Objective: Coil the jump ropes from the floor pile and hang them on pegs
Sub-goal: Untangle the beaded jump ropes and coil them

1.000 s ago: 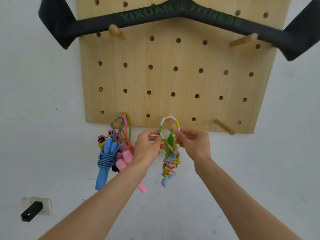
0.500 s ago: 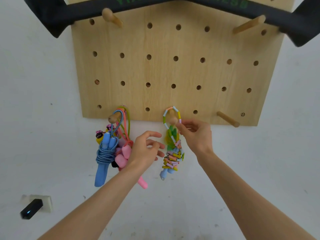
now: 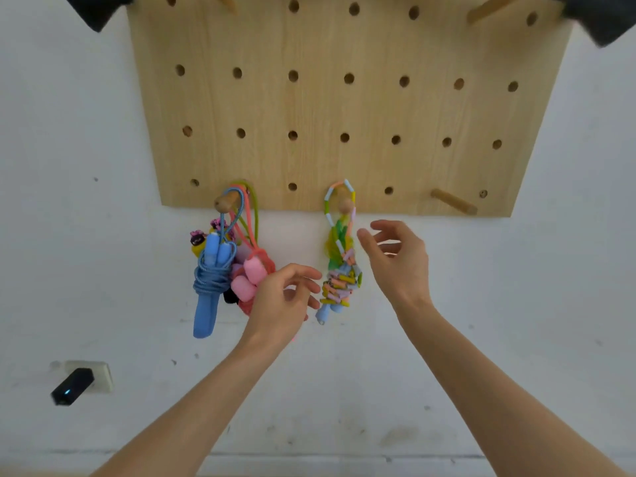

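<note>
A coiled, multicoloured beaded jump rope [image 3: 339,277] hangs by its loop from the middle bottom peg [image 3: 345,204] of the wooden pegboard [image 3: 344,105]. On the left bottom peg [image 3: 225,201] hang a blue coiled rope [image 3: 211,280] and a pink one [image 3: 251,277] with other ropes bunched behind. My left hand [image 3: 284,301] hovers just left of the beaded rope, fingers loosely apart, holding nothing. To the rope's right, my right hand [image 3: 395,259] is spread and apart from the rope.
A bare wooden peg [image 3: 452,201] sticks out at the board's lower right. A black fitness item [image 3: 605,18] hangs across the top pegs. A black plug [image 3: 72,387] sits in a wall socket at lower left. The wall is white.
Both hands have let go of the beaded rope's loop and drawn back down and away; the rope now hangs alone on the peg. The view has moved closer to the board.
</note>
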`<state>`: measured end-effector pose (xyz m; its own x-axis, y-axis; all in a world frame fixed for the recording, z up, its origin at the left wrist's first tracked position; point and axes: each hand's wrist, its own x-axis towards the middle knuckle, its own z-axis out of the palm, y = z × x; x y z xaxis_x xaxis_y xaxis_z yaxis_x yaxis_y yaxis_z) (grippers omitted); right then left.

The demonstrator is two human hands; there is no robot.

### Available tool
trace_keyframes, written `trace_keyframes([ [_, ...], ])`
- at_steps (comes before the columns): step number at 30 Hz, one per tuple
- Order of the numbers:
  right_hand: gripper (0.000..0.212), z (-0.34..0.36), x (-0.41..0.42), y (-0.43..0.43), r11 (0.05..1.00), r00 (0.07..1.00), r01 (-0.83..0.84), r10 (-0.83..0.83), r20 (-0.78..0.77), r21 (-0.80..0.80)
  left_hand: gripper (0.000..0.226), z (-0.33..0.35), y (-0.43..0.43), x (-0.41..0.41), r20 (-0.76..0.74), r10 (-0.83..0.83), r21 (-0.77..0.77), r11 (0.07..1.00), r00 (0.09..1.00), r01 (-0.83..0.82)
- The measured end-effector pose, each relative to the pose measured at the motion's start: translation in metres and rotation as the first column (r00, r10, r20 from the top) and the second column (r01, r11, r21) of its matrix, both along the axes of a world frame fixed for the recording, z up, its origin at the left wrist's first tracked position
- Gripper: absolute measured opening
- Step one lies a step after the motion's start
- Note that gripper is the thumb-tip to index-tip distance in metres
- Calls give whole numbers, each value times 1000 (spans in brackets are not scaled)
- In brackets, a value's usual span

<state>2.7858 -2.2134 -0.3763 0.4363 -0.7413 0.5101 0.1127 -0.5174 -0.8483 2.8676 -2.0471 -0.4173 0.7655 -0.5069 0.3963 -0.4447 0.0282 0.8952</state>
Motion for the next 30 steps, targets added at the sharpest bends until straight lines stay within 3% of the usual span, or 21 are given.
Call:
trace_keyframes([
  [3,7,-63,-28,18,992,992,100,-94,83,-75,37,-46,26,-15,59,-32,32,999,998,31],
  [5,10,-120,-47,30,994,998,23,-29,-47,-110,35,-87,44,-25,50,-56,120,992,997,49],
  [6,12,-151,-55,35,992,981,-72,51,-189,-107,34,-111,52,-30,32,-70,178,982,997,63],
  [8,14,-213,-70,45,950,818,-311,262,-511,-11,30,-163,65,-42,-14,-97,301,949,995,97],
  [10,14,-279,-89,59,888,589,-433,410,-696,156,24,-221,76,-59,-80,-116,446,884,990,140],
  [12,16,-342,-112,72,869,450,-420,452,-770,264,20,-278,85,-74,-136,-122,577,797,983,179],
  [16,21,-435,-157,90,864,288,-324,478,-830,385,25,-361,105,-94,-224,-106,745,622,969,241],
  [19,28,-476,-174,99,871,252,-249,480,-840,423,28,-401,118,-102,-262,-64,811,526,963,256],
  [22,39,-502,-177,112,859,239,-205,508,-827,469,30,-428,126,-112,-283,-1,834,493,959,247],
  [26,53,-529,-174,124,852,180,-207,517,-837,481,37,-458,135,-128,-345,-29,861,389,938,328],
  [30,33,-554,-166,128,899,165,-214,419,-893,382,47,-480,134,-145,-329,-40,878,355,943,322],
])
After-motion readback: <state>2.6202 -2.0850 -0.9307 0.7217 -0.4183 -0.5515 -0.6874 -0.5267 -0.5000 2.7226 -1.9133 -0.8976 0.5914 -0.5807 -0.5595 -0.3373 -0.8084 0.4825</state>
